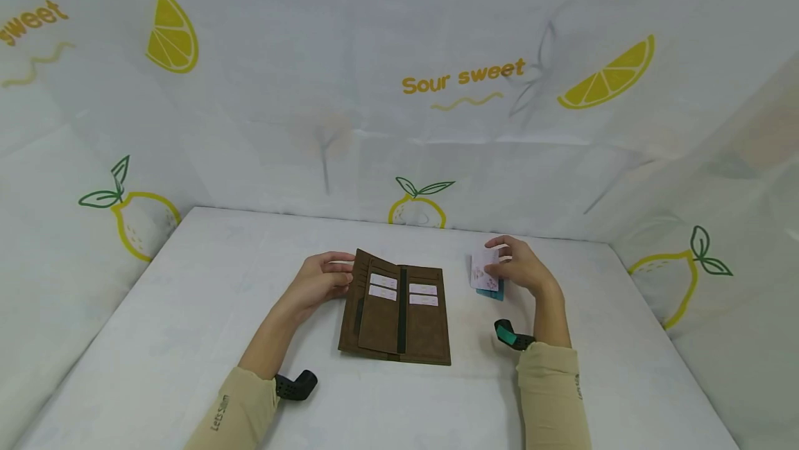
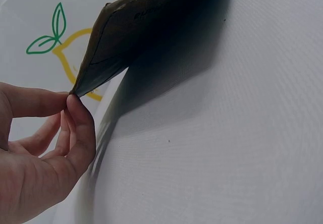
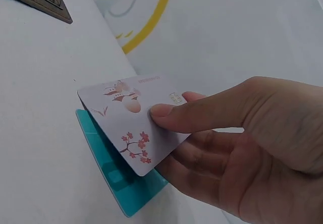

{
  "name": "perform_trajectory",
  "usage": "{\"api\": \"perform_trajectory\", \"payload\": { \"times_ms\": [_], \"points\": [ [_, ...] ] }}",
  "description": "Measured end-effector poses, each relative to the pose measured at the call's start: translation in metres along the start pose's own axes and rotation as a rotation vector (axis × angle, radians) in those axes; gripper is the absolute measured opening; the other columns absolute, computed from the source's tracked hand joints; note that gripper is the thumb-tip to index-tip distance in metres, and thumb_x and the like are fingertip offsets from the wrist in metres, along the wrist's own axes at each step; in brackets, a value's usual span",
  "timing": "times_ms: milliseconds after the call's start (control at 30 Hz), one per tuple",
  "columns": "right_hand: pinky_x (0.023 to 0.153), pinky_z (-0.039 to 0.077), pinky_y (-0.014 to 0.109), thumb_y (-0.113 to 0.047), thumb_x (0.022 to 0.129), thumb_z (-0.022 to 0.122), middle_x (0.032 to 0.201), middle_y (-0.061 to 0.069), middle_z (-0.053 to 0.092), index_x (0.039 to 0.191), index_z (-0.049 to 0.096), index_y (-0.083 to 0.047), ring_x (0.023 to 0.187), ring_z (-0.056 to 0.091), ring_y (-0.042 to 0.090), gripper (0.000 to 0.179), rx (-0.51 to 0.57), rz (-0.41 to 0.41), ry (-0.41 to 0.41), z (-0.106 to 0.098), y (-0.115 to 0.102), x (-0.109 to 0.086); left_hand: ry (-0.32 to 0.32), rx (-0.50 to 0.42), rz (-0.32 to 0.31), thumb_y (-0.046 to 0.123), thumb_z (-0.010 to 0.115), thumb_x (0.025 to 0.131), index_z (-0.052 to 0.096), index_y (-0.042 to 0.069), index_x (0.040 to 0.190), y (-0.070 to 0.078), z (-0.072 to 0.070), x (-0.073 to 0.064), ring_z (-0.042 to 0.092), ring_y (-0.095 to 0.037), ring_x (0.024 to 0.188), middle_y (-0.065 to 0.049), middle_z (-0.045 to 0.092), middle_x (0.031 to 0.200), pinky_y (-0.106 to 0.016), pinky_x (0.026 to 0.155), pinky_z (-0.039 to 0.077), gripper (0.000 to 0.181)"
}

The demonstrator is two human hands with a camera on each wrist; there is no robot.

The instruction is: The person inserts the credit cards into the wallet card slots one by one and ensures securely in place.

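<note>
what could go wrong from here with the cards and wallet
The right hand pinches a white card overlapping a teal card, so the teal one might get dragged along. The left hand pinches just an edge of the brown wallet, whose left side is raised; if that pinch slips, the side could flop down.

Head view bright, soft, even light; faint shadows, pale sheen along creases in the backdrop point(image 1: 368, 148), wide-angle look, print on the slotted cards point(image 1: 423, 289) too soft to read. Left wrist view dimmer, greyish: wallet point(image 2: 161, 24) underside nearly black, dark shadow across the tabletop point(image 2: 227, 158). Right wrist view also muted; floral card point(image 3: 121, 118) fairly sharp, shading the teal card point(image 3: 108, 161).
</note>
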State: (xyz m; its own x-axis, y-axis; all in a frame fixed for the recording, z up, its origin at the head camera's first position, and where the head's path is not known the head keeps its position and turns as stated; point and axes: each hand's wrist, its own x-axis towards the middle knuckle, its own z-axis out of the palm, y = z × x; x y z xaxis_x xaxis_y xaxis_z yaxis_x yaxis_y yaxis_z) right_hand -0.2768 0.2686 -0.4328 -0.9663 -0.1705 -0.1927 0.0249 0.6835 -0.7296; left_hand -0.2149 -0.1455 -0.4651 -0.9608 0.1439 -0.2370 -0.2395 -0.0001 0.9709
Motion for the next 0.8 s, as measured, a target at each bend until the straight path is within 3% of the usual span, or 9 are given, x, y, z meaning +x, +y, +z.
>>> {"api": "perform_trajectory", "payload": {
  "times_ms": [167,333,567,800],
  "points": [
    [0.100,0.062,0.044,-0.011,0.105,0.067,0.143,0.031,0.060,0.150,0.054,-0.003,0.114,0.066,0.034,0.048,0.054,-0.031,0.002,0.006,-0.006,0.003,0.000,-0.001,0.001,-0.006,0.064,0.099,0.061,-0.001,0.145,0.000,-0.001,0.000,0.067,-0.009,0.088,-0.005,0.069,0.115,-0.023,0.080,0.061,0.047],
    [0.090,0.060,0.032,-0.012,0.107,0.066,0.137,0.030,0.068,0.152,0.052,-0.003,0.104,0.068,0.027,0.048,0.098,-0.090,-0.009,0.014,-0.014,0.009,-0.003,-0.008,0.002,-0.006,0.064,0.098,0.061,-0.001,0.145,-0.001,0.000,0.000,0.067,-0.009,0.088,-0.005,0.069,0.114,-0.023,0.080,0.061,0.047],
    [0.089,0.063,0.033,-0.010,0.107,0.067,0.118,0.028,0.072,0.151,0.053,0.002,0.093,0.067,0.023,0.048,0.159,-0.172,-0.026,0.028,-0.024,0.017,-0.001,-0.006,0.001,-0.006,0.064,0.098,0.061,-0.001,0.145,0.000,0.000,0.001,0.066,-0.010,0.087,-0.006,0.069,0.115,-0.023,0.080,0.061,0.047],
    [0.087,0.064,0.029,-0.007,0.104,0.068,0.113,0.021,0.073,0.148,0.057,0.000,0.091,0.065,0.019,0.045,0.158,-0.174,-0.005,0.041,-0.034,0.023,-0.009,0.000,0.005,-0.005,0.064,0.099,0.059,-0.002,0.146,0.000,-0.001,0.000,0.066,-0.009,0.088,-0.008,0.068,0.117,-0.022,0.080,0.060,0.048]
  ]
}}
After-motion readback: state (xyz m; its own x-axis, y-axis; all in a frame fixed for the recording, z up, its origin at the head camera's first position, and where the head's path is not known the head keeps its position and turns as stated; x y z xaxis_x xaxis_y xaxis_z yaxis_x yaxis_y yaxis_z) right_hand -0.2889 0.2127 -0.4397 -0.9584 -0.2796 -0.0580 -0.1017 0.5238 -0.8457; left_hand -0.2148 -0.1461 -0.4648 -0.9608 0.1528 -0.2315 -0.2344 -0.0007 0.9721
